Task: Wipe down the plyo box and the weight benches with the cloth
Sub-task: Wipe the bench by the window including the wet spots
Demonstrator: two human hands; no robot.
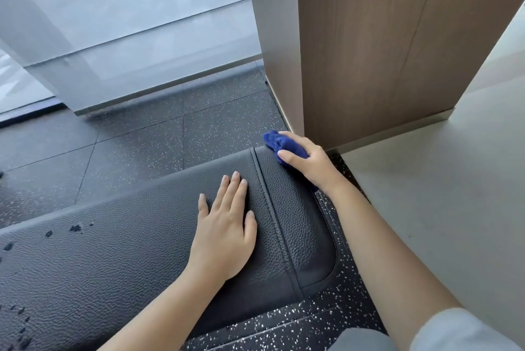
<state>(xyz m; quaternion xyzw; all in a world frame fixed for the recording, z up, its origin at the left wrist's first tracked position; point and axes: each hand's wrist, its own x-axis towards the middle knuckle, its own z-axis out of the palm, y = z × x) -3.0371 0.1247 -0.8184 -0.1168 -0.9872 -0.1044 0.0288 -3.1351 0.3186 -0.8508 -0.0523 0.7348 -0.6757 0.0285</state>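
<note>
A black padded weight bench (113, 259) with grained leather and a stitched seam fills the lower left of the head view. My left hand (224, 225) lies flat on the pad, fingers straight, just left of the seam. My right hand (305, 161) grips a bunched blue cloth (277, 141) and holds it against the far right corner of the bench, close to the wood panel. Dark scuffed spots (75, 228) mark the pad at the left.
A wood-grain panel (383, 46) rises right behind the bench corner, with a pale grey surface (443, 194) to its right. Speckled black rubber floor tiles (159, 140) lie beyond the bench, bounded by a frosted glass wall (127, 32).
</note>
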